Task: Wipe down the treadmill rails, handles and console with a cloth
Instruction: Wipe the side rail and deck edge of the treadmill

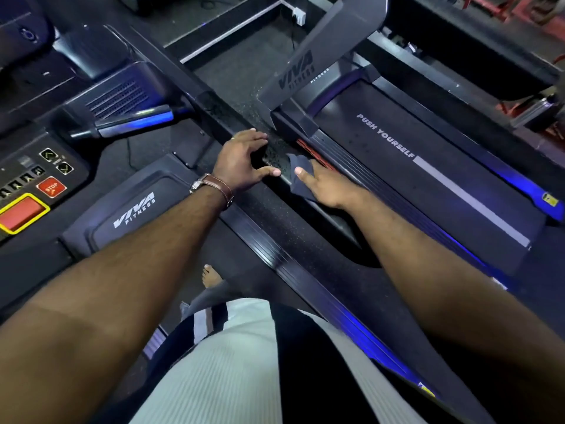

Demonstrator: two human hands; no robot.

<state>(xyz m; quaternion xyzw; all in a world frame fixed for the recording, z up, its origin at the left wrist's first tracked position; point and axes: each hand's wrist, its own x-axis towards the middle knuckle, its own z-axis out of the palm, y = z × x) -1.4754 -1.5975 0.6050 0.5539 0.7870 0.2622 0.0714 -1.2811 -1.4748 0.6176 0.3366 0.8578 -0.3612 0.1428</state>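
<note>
Grey-blue cloth gripped in right hand, pressed against ribbed black treadmill side rail. Left hand released, fingers spread, resting on black treadmill frame.

Two treadmills: the left treadmill and the right treadmill. Two hands: left hand, right hand. One cloth. One watch. One ring. One bare foot. One console.
</note>
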